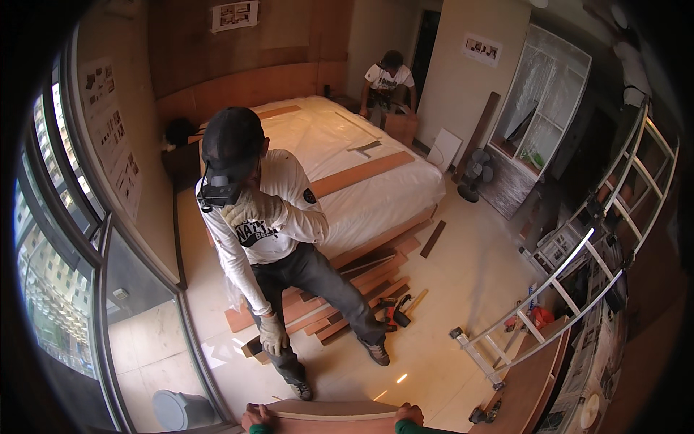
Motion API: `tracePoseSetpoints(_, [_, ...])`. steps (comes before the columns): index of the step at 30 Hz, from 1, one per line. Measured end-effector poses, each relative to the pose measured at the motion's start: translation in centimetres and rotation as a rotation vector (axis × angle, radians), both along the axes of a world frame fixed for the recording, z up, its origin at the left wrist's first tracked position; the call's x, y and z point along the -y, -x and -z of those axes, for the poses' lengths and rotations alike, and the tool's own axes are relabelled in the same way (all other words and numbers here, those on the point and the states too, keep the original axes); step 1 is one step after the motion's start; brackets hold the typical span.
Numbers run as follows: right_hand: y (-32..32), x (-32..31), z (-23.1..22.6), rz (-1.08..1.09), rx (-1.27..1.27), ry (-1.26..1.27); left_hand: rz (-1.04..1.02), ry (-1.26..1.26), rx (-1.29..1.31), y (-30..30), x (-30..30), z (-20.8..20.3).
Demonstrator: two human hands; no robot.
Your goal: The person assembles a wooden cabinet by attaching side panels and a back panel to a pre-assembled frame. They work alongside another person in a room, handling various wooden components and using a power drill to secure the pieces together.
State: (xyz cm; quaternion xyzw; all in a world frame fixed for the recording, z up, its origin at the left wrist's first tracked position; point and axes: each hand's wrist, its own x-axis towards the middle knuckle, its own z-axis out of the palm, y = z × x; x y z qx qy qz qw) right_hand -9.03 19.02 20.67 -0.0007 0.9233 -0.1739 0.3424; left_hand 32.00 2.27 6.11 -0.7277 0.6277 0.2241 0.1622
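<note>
At the lower edge, a reddish-brown wooden panel [331, 419] with a pale, slightly curved front edge lies between my hands. My left hand [257, 417] is closed round its left corner. Round the right corner curls my right hand [409, 414], its green sleeve just showing. The panel's near part is cut off by the picture's edge. Just beyond it, a co-worker [267, 195] in a white shirt and dark cap sits by the bed, one gloved hand [273, 335] on a knee and the other raised to the head.
Several loose planks [361, 286] lie beside a plastic-covered bed [383, 173], with a red power drill [396, 311] nearby. A metal ladder [564, 289] stands right. Another person [388, 79] works behind the bed. A grey bin [177, 410] stands by the window, a fan [473, 176] farther back.
</note>
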Motion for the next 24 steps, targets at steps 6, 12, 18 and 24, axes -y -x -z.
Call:
tracePoseSetpoints(6, [0.1, -0.7, 1.7, -0.02, -0.093, 0.053, -0.028, 0.165, -0.128, 1.5, -0.2, -4.7])
tracePoseSetpoints(12, [1.2, -2.3, 8.0, -0.096, -0.182, -0.011, -0.399, 0.342, -0.247, 5.3, 0.4, -13.8])
tracePoseSetpoints(18, [0.5, -0.8, 4.0, -0.031, -0.137, -0.056, -0.407, 0.35, -0.227, 5.5, 0.4, -14.3])
tracePoseSetpoints(24, [-0.1, -0.5, 3.0, 0.013, -0.124, -0.005, -0.406, 0.375, -0.209, 4.1, 0.5, -11.9])
